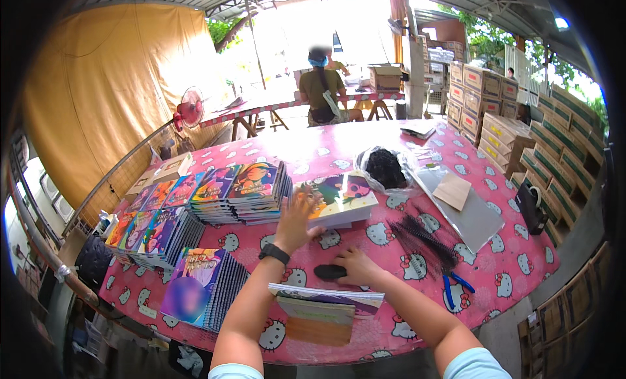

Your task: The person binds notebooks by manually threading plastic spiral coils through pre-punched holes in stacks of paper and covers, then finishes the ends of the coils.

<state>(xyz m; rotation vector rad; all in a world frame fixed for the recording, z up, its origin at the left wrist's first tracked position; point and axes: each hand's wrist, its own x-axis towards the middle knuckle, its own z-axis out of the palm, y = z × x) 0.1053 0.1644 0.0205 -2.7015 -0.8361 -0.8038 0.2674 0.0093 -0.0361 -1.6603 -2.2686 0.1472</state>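
Pink cartoon-print tablecloth [339,144] carries stacks of colourful spiral notebooks [163,229] from nine to eleven o'clock. Toward centre, the left hand [297,217], fingers spread and holding nothing, presses on the low stack of unbound booklets [342,199], so picking the top one seems the step in hand, which calls for pinching only one. Just below, the right hand [357,267] rests loosely curled beside a black oval object [329,272], with black binding coils [420,239] at three o'clock.
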